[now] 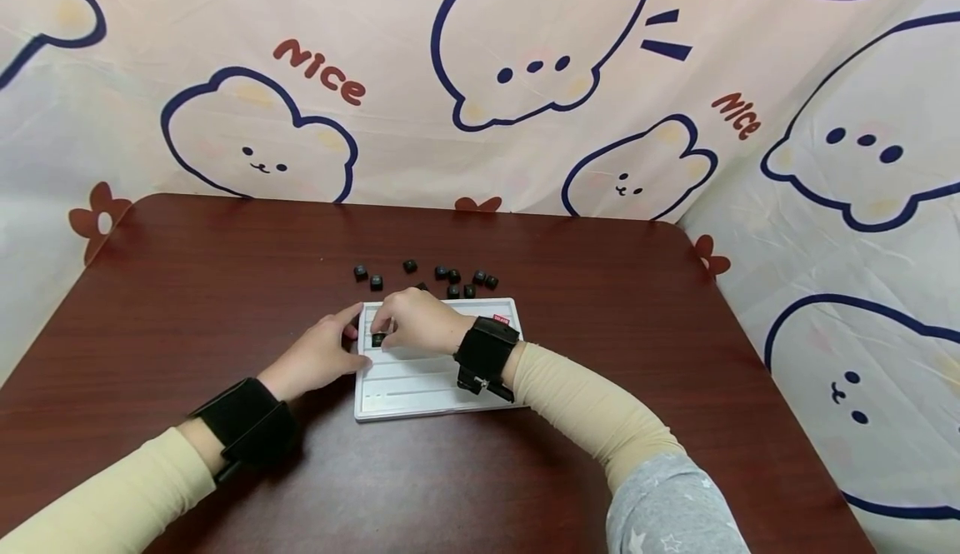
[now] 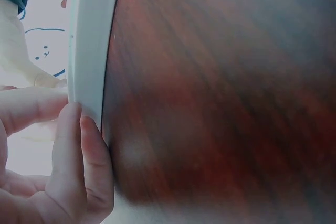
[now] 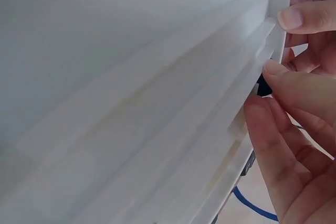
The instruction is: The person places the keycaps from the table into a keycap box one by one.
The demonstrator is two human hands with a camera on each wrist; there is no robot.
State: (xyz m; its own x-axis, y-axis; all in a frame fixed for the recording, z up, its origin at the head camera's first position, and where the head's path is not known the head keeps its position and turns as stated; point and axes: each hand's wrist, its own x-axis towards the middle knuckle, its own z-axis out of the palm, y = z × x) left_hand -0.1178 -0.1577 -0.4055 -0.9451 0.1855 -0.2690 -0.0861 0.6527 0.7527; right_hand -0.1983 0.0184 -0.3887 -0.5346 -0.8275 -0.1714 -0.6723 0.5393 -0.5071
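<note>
A white tray [image 1: 420, 387] with long parallel ridges lies on the table. My left hand [image 1: 318, 354] holds its left edge, thumb on the rim. In the left wrist view, the bent fingers [image 2: 68, 150] of that hand press against the tray's outer side. Over the tray's upper left part, my right hand [image 1: 420, 321] pinches a small black keycap [image 1: 378, 340] at the left end of a row. The right wrist view shows this keycap [image 3: 264, 86] between thumb and fingertip, partly hidden by them.
Several loose black keycaps [image 1: 453, 275] lie scattered on the brown table [image 1: 225, 287] just behind the tray. A small red label [image 1: 501, 319] marks the tray's upper right. A cloth [image 1: 405, 146] printed with cartoon bears hangs behind and to the right of the table.
</note>
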